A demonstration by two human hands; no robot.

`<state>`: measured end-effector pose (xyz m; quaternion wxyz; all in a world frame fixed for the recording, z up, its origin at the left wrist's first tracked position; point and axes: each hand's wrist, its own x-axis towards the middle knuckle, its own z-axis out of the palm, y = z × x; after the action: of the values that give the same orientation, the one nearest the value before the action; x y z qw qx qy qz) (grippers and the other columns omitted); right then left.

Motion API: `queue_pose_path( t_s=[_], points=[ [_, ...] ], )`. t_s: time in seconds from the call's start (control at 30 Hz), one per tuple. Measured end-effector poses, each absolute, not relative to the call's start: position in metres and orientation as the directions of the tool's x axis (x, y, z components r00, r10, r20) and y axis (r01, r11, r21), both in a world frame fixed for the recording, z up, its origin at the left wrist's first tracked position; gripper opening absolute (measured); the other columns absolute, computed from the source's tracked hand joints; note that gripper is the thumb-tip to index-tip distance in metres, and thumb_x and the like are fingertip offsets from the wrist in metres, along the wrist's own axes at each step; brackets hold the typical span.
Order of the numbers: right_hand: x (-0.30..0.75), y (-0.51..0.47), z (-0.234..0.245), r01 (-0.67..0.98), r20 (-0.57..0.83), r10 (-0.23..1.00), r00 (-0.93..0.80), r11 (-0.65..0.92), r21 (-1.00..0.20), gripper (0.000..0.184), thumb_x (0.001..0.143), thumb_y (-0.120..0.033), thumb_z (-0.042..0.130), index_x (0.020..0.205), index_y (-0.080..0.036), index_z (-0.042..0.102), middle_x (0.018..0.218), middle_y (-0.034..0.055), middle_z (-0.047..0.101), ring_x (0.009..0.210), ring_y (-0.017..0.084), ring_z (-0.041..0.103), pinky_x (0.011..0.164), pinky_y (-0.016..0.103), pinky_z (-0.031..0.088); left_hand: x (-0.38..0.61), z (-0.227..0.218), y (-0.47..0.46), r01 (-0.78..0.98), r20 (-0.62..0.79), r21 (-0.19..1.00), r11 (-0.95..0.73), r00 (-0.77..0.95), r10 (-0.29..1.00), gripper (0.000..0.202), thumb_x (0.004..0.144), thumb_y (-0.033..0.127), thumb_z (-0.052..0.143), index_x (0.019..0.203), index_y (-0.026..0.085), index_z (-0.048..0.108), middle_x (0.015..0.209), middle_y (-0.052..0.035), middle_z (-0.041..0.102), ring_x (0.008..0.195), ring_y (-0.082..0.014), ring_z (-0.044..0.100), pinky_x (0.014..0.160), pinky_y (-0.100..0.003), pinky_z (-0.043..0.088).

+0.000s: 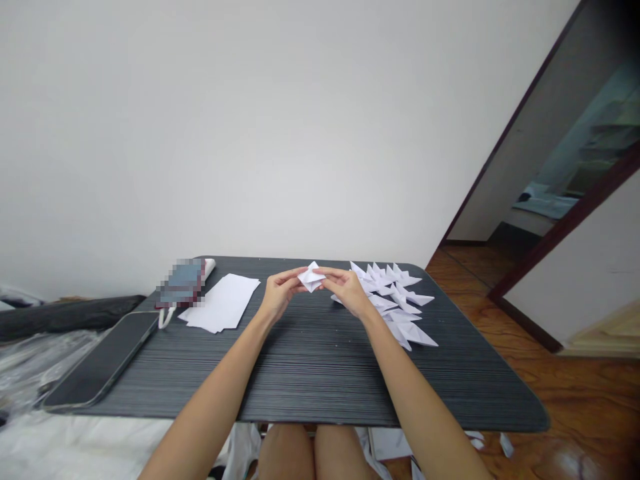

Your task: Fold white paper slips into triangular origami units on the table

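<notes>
A small piece of folded white paper (pixel 311 277), diamond-shaped from here, is held up between both hands above the table. My left hand (pixel 283 291) pinches its left corner. On the opposite side, the fingers of my right hand (pixel 347 288) grip its right edge. Several folded paper boats (pixel 407 328) lie grouped to the right, partly behind my right hand and forearm. To the left of my left hand rests a stack of plain white paper sheets (pixel 225 301).
The dark ribbed table (pixel 320 373) stands against a white wall. A black phone (pixel 105 360) lies at its left edge, near a blurred-out device (pixel 183 283) with a white cable (pixel 167 318). Paper scraps (pixel 507 445) are on the wooden floor at right.
</notes>
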<state>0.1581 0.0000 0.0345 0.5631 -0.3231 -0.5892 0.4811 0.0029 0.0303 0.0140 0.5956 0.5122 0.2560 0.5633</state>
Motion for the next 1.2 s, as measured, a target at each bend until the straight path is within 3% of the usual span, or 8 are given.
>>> queue_pose_path(
  t_s=[0.17,0.33,0.5,0.63,0.77,0.9,1.07,1.2],
  points=[
    [0.162,0.003,0.030,-0.013,0.389,0.907,-0.161,0.392,-0.920,0.024,0.067,-0.028,0.056,0.086,-0.018,0.065,0.103,0.0067,0.060,0.093,0.018,0.055,0.075,0.030,0.045,0.006,0.014,0.027,-0.372,0.227,0.920,-0.119,0.262,0.938,0.030,0.068,0.031,0.057,0.088,0.008,0.060,0.075,-0.0077,0.063,0.064,-0.0169,0.060,0.056,-0.029,0.049],
    [0.164,0.008,0.022,-0.012,0.376,0.915,-0.149,0.378,-0.926,0.025,0.066,-0.027,0.058,0.087,-0.016,0.064,0.097,0.0071,0.062,0.085,0.016,0.057,0.073,0.029,0.046,0.010,0.012,0.026,-0.274,0.258,0.944,-0.183,0.271,0.927,0.037,0.063,0.029,0.063,0.094,0.012,0.054,0.079,-0.0055,0.061,0.066,-0.0146,0.058,0.059,-0.029,0.050],
    [0.165,0.014,0.017,-0.105,0.321,0.934,-0.157,0.307,-0.946,0.054,0.062,-0.023,0.061,0.114,-0.017,0.047,0.087,0.0046,0.063,0.072,0.012,0.058,0.064,0.026,0.046,0.010,0.009,0.029,-0.191,0.293,0.949,-0.250,0.252,0.922,0.045,0.063,0.028,0.063,0.103,0.011,0.050,0.084,-0.0072,0.061,0.065,-0.0131,0.058,0.060,-0.026,0.048],
    [0.166,0.018,0.013,-0.057,0.254,0.956,-0.146,0.248,-0.967,0.036,0.058,-0.021,0.063,0.092,-0.012,0.058,0.076,0.0042,0.064,0.064,0.012,0.058,0.059,0.024,0.045,0.011,0.006,0.030,-0.087,0.319,0.948,-0.307,0.228,0.920,0.046,0.064,0.027,0.062,0.105,0.011,0.049,0.085,-0.0075,0.061,0.060,-0.0121,0.059,0.059,-0.025,0.047],
    [0.167,0.019,0.010,-0.010,0.245,0.965,-0.096,0.245,-0.970,0.021,0.056,-0.022,0.064,0.074,-0.012,0.058,0.067,0.0029,0.063,0.061,0.014,0.059,0.058,0.024,0.045,0.014,0.003,0.027,-0.027,0.285,0.957,-0.289,0.276,0.918,0.048,0.063,0.030,0.063,0.105,0.010,0.050,0.087,-0.0106,0.063,0.062,-0.0157,0.061,0.061,-0.028,0.049],
    [0.167,0.018,0.011,0.052,0.233,0.969,-0.080,0.238,-0.970,0.020,0.055,-0.026,0.065,0.066,-0.012,0.057,0.060,0.0022,0.062,0.055,0.014,0.058,0.052,0.023,0.043,0.018,0.004,0.024,-0.069,0.227,0.974,-0.217,0.334,0.915,0.048,0.061,0.030,0.065,0.102,0.008,0.051,0.083,-0.0105,0.064,0.061,-0.0180,0.062,0.057,-0.028,0.049],
    [0.170,0.014,0.018,0.023,0.189,0.968,-0.167,0.195,-0.980,0.025,0.064,-0.036,0.059,0.063,-0.011,0.058,0.051,0.0038,0.061,0.047,0.011,0.056,0.045,0.020,0.038,0.017,0.008,0.022,-0.149,0.220,0.973,-0.178,0.347,0.911,0.042,0.062,0.027,0.064,0.099,0.008,0.054,0.068,-0.0052,0.064,0.055,-0.0149,0.060,0.052,-0.025,0.047],
    [0.173,0.011,0.021,0.036,0.160,0.971,-0.177,0.169,-0.985,0.028,0.063,-0.037,0.059,0.060,-0.010,0.058,0.045,0.0034,0.059,0.041,0.010,0.053,0.040,0.019,0.034,0.015,0.007,0.024,-0.185,0.182,0.975,-0.123,0.348,0.919,0.031,0.069,0.033,0.057,0.085,0.006,0.057,0.060,-0.0052,0.063,0.052,-0.0158,0.060,0.051,-0.026,0.047]
  ],
)
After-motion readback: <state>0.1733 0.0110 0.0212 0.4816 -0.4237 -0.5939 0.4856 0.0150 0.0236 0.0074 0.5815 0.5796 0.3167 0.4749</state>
